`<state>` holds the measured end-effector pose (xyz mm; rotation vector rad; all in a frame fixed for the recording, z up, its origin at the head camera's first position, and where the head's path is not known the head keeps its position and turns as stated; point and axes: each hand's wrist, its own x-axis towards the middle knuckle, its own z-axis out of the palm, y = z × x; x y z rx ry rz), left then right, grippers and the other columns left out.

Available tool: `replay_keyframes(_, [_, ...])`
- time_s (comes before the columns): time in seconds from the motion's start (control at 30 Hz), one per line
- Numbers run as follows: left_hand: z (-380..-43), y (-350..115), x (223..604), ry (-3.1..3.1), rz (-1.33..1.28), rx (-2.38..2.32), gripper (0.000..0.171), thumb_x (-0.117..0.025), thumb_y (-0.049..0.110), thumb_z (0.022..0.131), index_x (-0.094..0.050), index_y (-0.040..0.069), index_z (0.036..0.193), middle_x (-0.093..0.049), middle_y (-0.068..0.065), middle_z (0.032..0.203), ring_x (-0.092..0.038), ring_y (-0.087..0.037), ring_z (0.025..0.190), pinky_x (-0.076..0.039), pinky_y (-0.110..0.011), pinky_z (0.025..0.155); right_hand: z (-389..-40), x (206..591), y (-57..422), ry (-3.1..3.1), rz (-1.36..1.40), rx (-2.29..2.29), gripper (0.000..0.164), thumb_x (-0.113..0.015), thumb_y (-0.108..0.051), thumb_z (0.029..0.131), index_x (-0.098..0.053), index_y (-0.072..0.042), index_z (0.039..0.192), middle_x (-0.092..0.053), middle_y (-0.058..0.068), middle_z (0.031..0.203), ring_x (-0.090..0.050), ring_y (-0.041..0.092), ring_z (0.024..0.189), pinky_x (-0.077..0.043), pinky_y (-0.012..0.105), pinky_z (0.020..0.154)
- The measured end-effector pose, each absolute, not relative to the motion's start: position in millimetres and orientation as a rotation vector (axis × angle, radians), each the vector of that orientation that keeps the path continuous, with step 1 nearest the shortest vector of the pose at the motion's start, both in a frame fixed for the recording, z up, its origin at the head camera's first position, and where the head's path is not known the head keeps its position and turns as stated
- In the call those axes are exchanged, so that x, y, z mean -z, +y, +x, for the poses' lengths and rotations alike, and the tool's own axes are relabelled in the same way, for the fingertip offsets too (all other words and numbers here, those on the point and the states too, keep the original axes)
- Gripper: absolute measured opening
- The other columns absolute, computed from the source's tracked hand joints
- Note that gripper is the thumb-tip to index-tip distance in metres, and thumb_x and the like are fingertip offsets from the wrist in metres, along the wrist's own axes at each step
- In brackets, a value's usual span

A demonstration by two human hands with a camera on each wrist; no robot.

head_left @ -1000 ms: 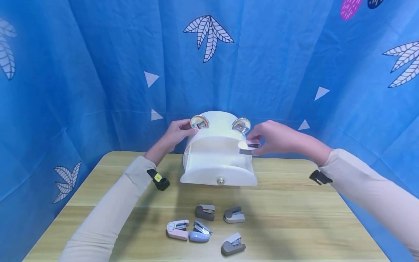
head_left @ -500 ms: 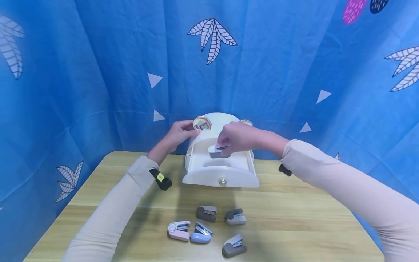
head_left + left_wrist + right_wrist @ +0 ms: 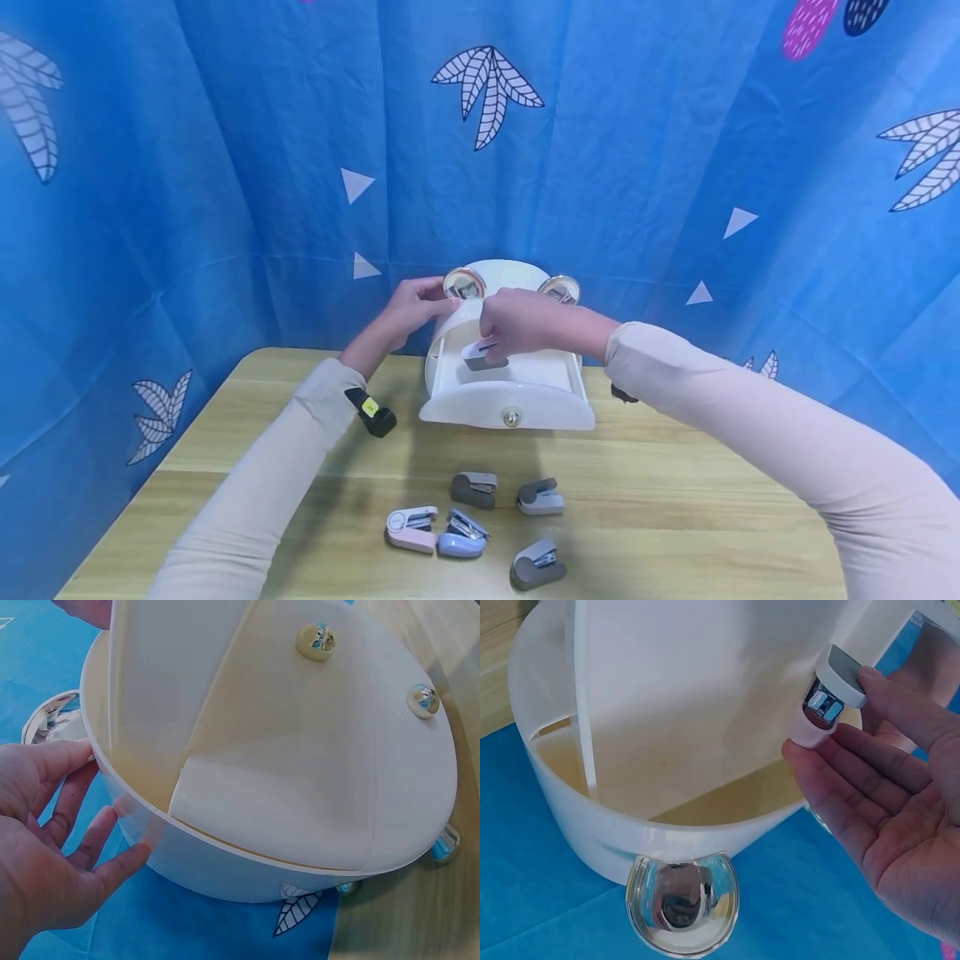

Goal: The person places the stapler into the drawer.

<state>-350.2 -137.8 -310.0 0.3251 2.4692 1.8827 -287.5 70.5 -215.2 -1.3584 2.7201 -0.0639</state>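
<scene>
The box [image 3: 502, 273] stands at the far edge of the table [image 3: 675, 467], a curtain [image 3: 637, 167] behind, its drawer [image 3: 465, 407] out in front. The left hand [image 3: 414, 304] is at the box's left, the right hand [image 3: 521, 323] over the drawer with the held stapler [image 3: 474, 358] (whether it touches the drawer's floor is unclear). Before the drawer lie a rear-left stapler [image 3: 472, 491], a rear-right stapler [image 3: 540, 499], a front-left stapler [image 3: 411, 535], a middle stapler [image 3: 461, 545] just right of it, and the nearest stapler [image 3: 536, 572], front right.
</scene>
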Motion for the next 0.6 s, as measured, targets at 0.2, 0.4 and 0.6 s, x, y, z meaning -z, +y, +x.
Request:
replay_keyframes(0.2, [-350.8, -138.7, 312.1, 2.474, 0.331, -1.882, 0.039, -0.069, 0.018, 0.097, -0.065, 0.007, 0.134, -0.068, -0.019, 0.126, -0.06, -0.03, 0.116, -0.045, -0.052, 0.112, -287.4, 220.7, 66.2, 2.74, -1.333, 0.04, 0.05, -0.079, -0.013, 0.085, -0.04, -0.016, 0.055, -0.023, -0.007, 0.052, -0.024, 0.008, 0.049, -0.02, 0.023, 0.05])
replay_keyframes(0.4, [-351.1, -137.8, 312.3, 2.469, 0.35, -1.91, 0.04, -0.069, 0.014, 0.097, -0.064, 0.004, 0.135, -0.067, -0.022, 0.126, -0.061, -0.028, 0.111, -0.047, -0.053, 0.11, -289.1, 226.8, 63.0, 2.777, -1.337, -0.025, 0.051, -0.082, -0.016, 0.085, -0.04, -0.017, 0.056, -0.025, -0.006, 0.053, -0.025, 0.011, 0.053, -0.021, 0.024, 0.053])
replay_keyframes(0.6, [-351.9, -138.6, 311.8, 2.48, 0.361, -1.896, 0.041, -0.07, 0.015, 0.097, -0.063, 0.004, 0.136, -0.067, -0.022, 0.125, -0.061, -0.028, 0.112, -0.046, -0.052, 0.112, -289.2, 226.5, 61.4, 2.806, -1.342, -0.051, 0.043, -0.08, -0.016, 0.087, -0.047, -0.015, 0.06, -0.031, -0.007, 0.056, -0.032, 0.011, 0.057, -0.024, 0.024, 0.054])
